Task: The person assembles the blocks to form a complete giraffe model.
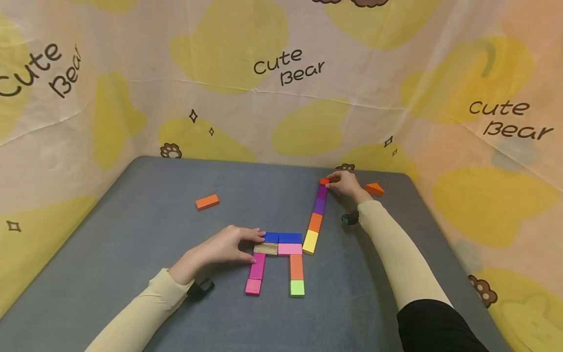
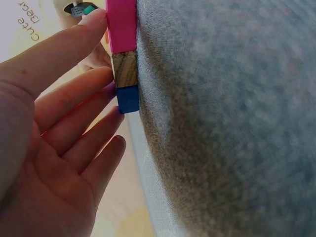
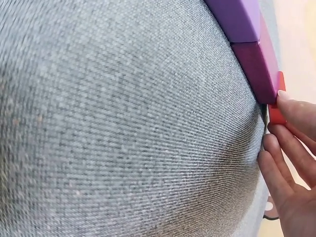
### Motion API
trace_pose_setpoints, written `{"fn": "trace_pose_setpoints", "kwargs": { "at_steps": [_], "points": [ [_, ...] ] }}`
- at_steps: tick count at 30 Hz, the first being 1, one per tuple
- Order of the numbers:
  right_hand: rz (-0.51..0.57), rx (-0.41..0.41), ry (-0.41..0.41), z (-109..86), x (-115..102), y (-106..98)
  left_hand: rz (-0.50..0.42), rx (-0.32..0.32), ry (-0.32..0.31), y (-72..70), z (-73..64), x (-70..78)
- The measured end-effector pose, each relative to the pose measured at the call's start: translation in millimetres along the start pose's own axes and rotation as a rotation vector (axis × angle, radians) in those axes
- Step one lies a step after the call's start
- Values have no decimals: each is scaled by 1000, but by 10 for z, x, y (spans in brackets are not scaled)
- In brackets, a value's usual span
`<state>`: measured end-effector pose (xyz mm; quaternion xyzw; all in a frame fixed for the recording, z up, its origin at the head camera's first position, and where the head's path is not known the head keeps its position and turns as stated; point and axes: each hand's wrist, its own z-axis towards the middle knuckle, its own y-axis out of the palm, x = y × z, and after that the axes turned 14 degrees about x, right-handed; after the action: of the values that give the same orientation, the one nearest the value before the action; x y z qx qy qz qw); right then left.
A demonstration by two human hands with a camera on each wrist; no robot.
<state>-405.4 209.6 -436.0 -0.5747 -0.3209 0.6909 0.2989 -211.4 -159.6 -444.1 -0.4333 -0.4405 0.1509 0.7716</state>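
Observation:
Coloured blocks lie end to end and side by side on the grey table. My left hand [image 1: 226, 247] rests against the left end of the block figure. In the left wrist view its thumb is at a magenta block [image 2: 122, 24], and its fairly straight fingers touch the ends of a wood-grain block [image 2: 125, 69] and a blue block [image 2: 128, 99]. At the far end of a slanting row, my right hand [image 1: 345, 185] pinches a small red block [image 3: 276, 114] between thumb and fingers. That block sits right at the end of a dark purple block [image 3: 256, 69].
Below the red end, the row runs through a violet block [image 1: 318, 206] and an orange one to a yellow block [image 1: 310, 242]. A loose orange block [image 1: 207, 202] lies at the back left. An orange triangular block [image 1: 374, 189] lies right of my right hand.

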Motion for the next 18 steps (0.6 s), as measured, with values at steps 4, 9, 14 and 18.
{"fn": "trace_pose_setpoints", "kwargs": {
  "at_steps": [4,9,14,18],
  "points": [
    [-3,-8,4,-6,-12,-3,2,4,0,-1,-1,2],
    [-6,-14,5,-15,-11,-2,15,4,2,3,0,-5],
    [-4,-13,-6,-13,-4,-3,16,5,1,1,-1,-6],
    [-16,4,-13,-11,10,7,18,4,1,0,-1,-5]
  ]
}}
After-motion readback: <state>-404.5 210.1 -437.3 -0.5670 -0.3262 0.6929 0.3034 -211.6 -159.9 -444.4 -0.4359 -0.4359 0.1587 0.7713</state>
